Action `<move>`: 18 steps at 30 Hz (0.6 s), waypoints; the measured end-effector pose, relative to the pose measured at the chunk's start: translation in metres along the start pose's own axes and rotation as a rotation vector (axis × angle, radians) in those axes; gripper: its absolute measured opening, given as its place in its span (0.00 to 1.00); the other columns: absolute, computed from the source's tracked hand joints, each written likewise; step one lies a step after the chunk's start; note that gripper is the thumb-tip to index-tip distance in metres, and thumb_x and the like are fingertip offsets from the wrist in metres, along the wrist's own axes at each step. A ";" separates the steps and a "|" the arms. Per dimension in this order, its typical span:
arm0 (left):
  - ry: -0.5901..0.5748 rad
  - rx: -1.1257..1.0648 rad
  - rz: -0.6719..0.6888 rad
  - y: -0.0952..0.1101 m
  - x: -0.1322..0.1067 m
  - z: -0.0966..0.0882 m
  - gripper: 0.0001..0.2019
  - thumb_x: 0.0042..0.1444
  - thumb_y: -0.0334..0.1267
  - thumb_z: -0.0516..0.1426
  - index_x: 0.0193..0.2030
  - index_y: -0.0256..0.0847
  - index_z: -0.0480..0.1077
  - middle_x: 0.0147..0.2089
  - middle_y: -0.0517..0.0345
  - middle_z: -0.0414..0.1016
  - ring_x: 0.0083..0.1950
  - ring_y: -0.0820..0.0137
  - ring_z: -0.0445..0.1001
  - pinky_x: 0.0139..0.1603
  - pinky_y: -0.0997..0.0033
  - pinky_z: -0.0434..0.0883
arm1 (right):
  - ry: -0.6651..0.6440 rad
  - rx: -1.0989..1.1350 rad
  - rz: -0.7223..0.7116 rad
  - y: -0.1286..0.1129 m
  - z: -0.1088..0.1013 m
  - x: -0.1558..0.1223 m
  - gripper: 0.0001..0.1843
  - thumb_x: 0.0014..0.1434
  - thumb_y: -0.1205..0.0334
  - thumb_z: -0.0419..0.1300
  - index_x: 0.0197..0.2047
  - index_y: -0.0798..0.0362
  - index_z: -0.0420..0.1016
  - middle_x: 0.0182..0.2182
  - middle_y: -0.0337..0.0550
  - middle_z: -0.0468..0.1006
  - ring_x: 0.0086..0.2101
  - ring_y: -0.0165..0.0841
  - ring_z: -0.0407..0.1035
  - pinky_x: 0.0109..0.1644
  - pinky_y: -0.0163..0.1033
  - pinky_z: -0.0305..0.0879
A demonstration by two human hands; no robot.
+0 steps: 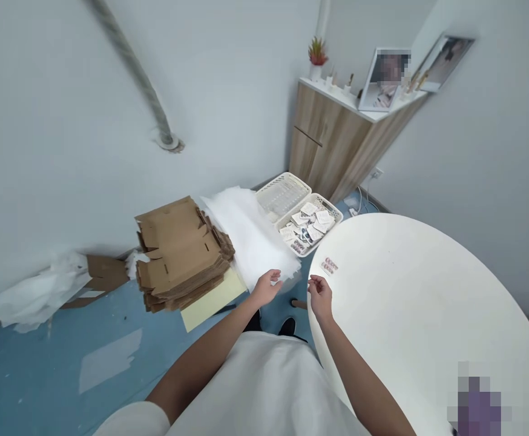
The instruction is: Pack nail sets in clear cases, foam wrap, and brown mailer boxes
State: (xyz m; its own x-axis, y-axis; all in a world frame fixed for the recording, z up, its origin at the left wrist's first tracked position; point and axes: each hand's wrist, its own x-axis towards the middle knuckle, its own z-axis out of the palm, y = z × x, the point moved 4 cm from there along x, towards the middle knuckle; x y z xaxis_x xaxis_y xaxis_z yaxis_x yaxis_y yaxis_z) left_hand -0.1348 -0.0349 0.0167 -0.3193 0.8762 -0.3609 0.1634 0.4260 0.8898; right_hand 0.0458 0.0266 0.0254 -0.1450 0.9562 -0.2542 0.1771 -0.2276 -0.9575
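Note:
My left hand (pixel 268 286) is held over the near edge of a stack of thin white foam sheets or bags (pixel 249 233), its fingers stretched out and nothing visible in it. By the left rim of the round white table (pixel 410 297) is my right hand (pixel 321 297), its fingers loosely bent with a gap to the thumb; I see nothing in it. Just beyond it on the table lies a small set of pinkish pieces in rows (pixel 329 265), resembling false nails. A white basket (pixel 338 216) behind holds several white cards and small packs.
Flattened brown cardboard boxes (pixel 180 248) are piled at left on a pale yellow board (pixel 214 303). Another white basket (pixel 285 194) holds clear plastic cases. A wooden cabinet (pixel 332 133) stands in the corner, and white plastic wrapping (pixel 42 293) lies by the wall. A blurred purple shape (pixel 479 406) shows at lower right.

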 end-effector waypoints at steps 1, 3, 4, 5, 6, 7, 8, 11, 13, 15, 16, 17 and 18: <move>0.009 0.002 0.011 0.001 0.000 -0.010 0.17 0.47 0.36 0.55 0.45 0.39 0.65 0.46 0.49 0.70 0.44 0.66 0.70 0.41 0.67 0.68 | -0.018 -0.003 -0.013 -0.006 0.011 0.002 0.14 0.49 0.57 0.52 0.39 0.54 0.67 0.31 0.43 0.71 0.26 0.29 0.64 0.32 0.38 0.63; 0.017 0.017 0.033 0.001 -0.001 -0.032 0.17 0.46 0.36 0.55 0.45 0.39 0.66 0.45 0.50 0.70 0.43 0.67 0.70 0.40 0.68 0.68 | -0.051 -0.011 -0.039 -0.017 0.033 0.008 0.14 0.49 0.57 0.52 0.38 0.54 0.67 0.31 0.43 0.71 0.26 0.29 0.64 0.32 0.38 0.63; 0.016 0.027 0.046 0.002 -0.002 -0.043 0.17 0.46 0.36 0.55 0.45 0.39 0.66 0.45 0.50 0.71 0.42 0.68 0.70 0.39 0.68 0.68 | -0.067 -0.019 -0.051 -0.022 0.045 0.010 0.14 0.49 0.57 0.52 0.38 0.54 0.67 0.31 0.43 0.71 0.26 0.29 0.64 0.32 0.38 0.63; 0.011 0.039 0.060 0.002 -0.003 -0.055 0.17 0.46 0.36 0.55 0.45 0.39 0.66 0.45 0.51 0.71 0.42 0.68 0.70 0.39 0.69 0.68 | -0.078 -0.028 -0.062 -0.027 0.056 0.013 0.14 0.49 0.57 0.52 0.38 0.54 0.67 0.31 0.43 0.71 0.27 0.29 0.64 0.32 0.38 0.63; 0.009 0.051 0.071 0.002 -0.004 -0.067 0.16 0.46 0.36 0.55 0.44 0.39 0.66 0.44 0.51 0.71 0.41 0.68 0.70 0.39 0.69 0.68 | -0.087 -0.038 -0.070 -0.032 0.067 0.016 0.14 0.49 0.56 0.52 0.38 0.54 0.67 0.31 0.43 0.71 0.27 0.30 0.64 0.32 0.38 0.63; 0.004 0.066 0.080 0.003 -0.004 -0.079 0.16 0.46 0.37 0.55 0.44 0.39 0.66 0.44 0.51 0.71 0.41 0.68 0.70 0.39 0.68 0.68 | -0.095 -0.050 -0.077 -0.036 0.078 0.018 0.14 0.49 0.56 0.52 0.38 0.54 0.67 0.31 0.43 0.71 0.27 0.30 0.64 0.31 0.38 0.63; 0.000 0.081 0.090 0.005 -0.003 -0.090 0.16 0.46 0.38 0.55 0.44 0.40 0.67 0.44 0.52 0.71 0.41 0.68 0.70 0.39 0.68 0.68 | -0.103 -0.064 -0.083 -0.041 0.087 0.020 0.15 0.49 0.56 0.53 0.38 0.54 0.67 0.31 0.44 0.71 0.27 0.30 0.64 0.31 0.38 0.63; -0.023 0.120 0.133 0.015 0.003 -0.115 0.15 0.46 0.39 0.56 0.43 0.41 0.67 0.43 0.52 0.72 0.41 0.67 0.71 0.40 0.67 0.67 | -0.113 -0.112 -0.102 -0.052 0.107 0.024 0.16 0.48 0.54 0.54 0.39 0.54 0.68 0.32 0.45 0.72 0.27 0.31 0.65 0.30 0.38 0.63; -0.038 0.122 0.164 0.025 0.013 -0.124 0.15 0.46 0.38 0.56 0.43 0.42 0.67 0.44 0.52 0.71 0.41 0.66 0.71 0.41 0.66 0.68 | -0.115 -0.155 -0.119 -0.060 0.114 0.029 0.17 0.49 0.53 0.54 0.39 0.54 0.68 0.33 0.46 0.73 0.27 0.31 0.65 0.30 0.38 0.63; -0.050 0.108 0.178 0.037 0.027 -0.127 0.15 0.46 0.38 0.56 0.43 0.42 0.67 0.44 0.52 0.71 0.42 0.66 0.71 0.41 0.66 0.68 | -0.119 -0.199 -0.146 -0.068 0.116 0.039 0.18 0.49 0.52 0.54 0.40 0.54 0.68 0.33 0.46 0.73 0.28 0.32 0.65 0.31 0.38 0.63; -0.056 0.099 0.178 0.042 0.035 -0.127 0.15 0.46 0.38 0.56 0.43 0.42 0.67 0.45 0.52 0.71 0.42 0.66 0.71 0.41 0.66 0.68 | -0.117 -0.222 -0.160 -0.072 0.116 0.047 0.18 0.50 0.52 0.53 0.40 0.54 0.68 0.33 0.47 0.73 0.28 0.32 0.65 0.31 0.38 0.63; -0.058 0.088 0.174 0.047 0.044 -0.127 0.16 0.46 0.38 0.56 0.44 0.42 0.67 0.46 0.52 0.70 0.43 0.66 0.70 0.41 0.67 0.68 | -0.110 -0.245 -0.173 -0.077 0.115 0.057 0.18 0.50 0.52 0.53 0.40 0.54 0.68 0.33 0.47 0.73 0.28 0.32 0.65 0.32 0.38 0.63; -0.059 0.078 0.169 0.052 0.054 -0.126 0.16 0.46 0.38 0.56 0.44 0.42 0.67 0.46 0.52 0.70 0.44 0.66 0.70 0.40 0.67 0.68 | -0.099 -0.272 -0.183 -0.081 0.114 0.068 0.18 0.50 0.52 0.52 0.41 0.55 0.68 0.33 0.47 0.73 0.28 0.32 0.65 0.32 0.38 0.63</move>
State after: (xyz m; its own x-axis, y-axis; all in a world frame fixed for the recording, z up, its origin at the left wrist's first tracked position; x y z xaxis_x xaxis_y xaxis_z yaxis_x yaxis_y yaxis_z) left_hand -0.2610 0.0063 0.0781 -0.2266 0.9475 -0.2257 0.2827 0.2858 0.9156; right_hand -0.0891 0.0890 0.0701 -0.2900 0.9511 -0.1062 0.3903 0.0163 -0.9205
